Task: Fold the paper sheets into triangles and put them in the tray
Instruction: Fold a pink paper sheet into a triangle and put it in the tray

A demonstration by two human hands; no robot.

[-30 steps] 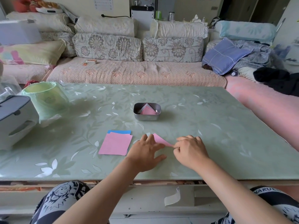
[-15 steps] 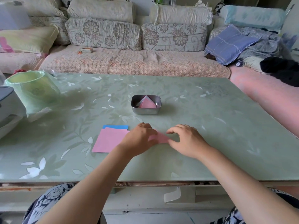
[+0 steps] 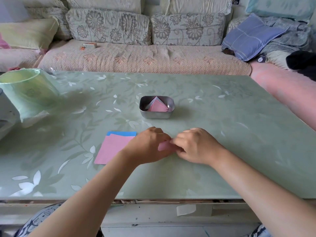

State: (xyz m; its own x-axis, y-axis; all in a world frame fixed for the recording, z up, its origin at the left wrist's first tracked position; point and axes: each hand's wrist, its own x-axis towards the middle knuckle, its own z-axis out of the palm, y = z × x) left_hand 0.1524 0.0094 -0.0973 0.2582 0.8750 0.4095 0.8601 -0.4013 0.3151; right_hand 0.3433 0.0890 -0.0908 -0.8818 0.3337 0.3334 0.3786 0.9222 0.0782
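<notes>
As seen from the head camera, which looks down over a pale green desk (image 3: 222, 134) with a leaf pattern, two bare forearms are stretched forward and the hands are held close together near the desk's middle. A small pink paper piece (image 3: 163, 146) is pinched between them. The left hand (image 3: 148, 147) is curled over its left side, knuckles up, and the right hand (image 3: 196, 146) is curled at its right edge, with fingertips bent inward onto the paper. Only a sliver of the piece is shown, so its fold cannot be told.

Just left of the left hand, a pink sheet (image 3: 112, 149) is laid flat on a blue sheet (image 3: 123, 133), whose far edge is exposed. Beyond the hands, apart from them, a small metal tray (image 3: 156, 115) is set on the desk, with folded triangles (image 3: 156, 107) of pink paper stacked inside. A green bin (image 3: 25, 89) is stood at the desk's far left, and a floral sofa (image 3: 136, 55) is placed behind.
</notes>
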